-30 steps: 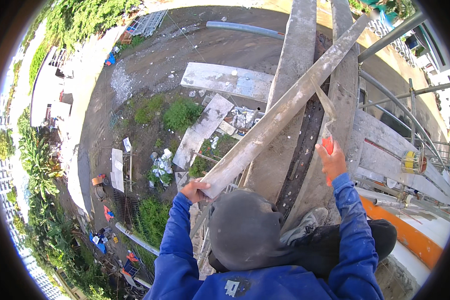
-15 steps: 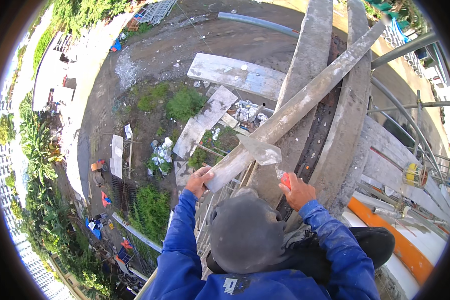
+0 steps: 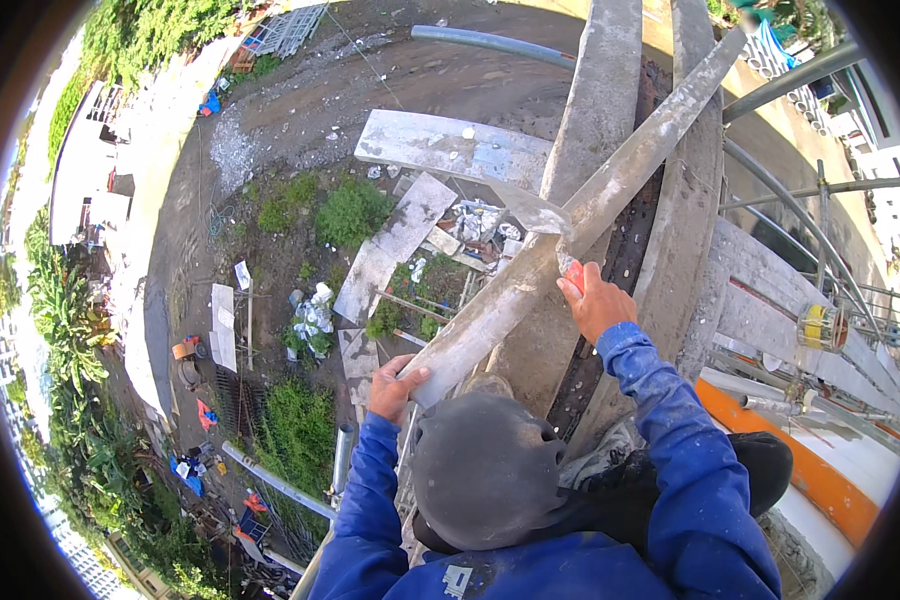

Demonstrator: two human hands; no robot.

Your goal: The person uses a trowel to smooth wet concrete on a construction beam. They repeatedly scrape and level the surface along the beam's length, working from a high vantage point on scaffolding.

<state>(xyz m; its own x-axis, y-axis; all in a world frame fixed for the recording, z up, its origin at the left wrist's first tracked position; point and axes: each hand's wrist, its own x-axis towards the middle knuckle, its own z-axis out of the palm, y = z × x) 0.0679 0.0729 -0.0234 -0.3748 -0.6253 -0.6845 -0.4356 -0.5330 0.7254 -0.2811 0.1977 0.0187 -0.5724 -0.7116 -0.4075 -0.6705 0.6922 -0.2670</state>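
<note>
My left hand (image 3: 396, 388) is closed on the near end of a long, mortar-stained straightedge board (image 3: 635, 170). The board runs away to the far right, lying aslant over two concrete wall edges. In my right hand (image 3: 602, 303) is the red handle of a pointed trowel (image 3: 535, 212). Its grey, mortar-smeared blade reaches up and left across the board's left edge; whether the blade touches the board I cannot tell. Below the hands, a narrow gap (image 3: 625, 240) with dark dirt and small debris runs between the concrete edges.
On the left the ground lies far below, with planks (image 3: 455, 145), shrubs (image 3: 355, 210) and rubble. Scaffold pipes (image 3: 785, 205) and boards stand at the right, beside an orange band (image 3: 750, 430). A rounded dark grey shape (image 3: 485, 470) blocks the view just before my body.
My right hand has moved up and away with the trowel, bringing its blade farther along the board to the far side. The left hand keeps its hold; the whole view shifts slightly.
</note>
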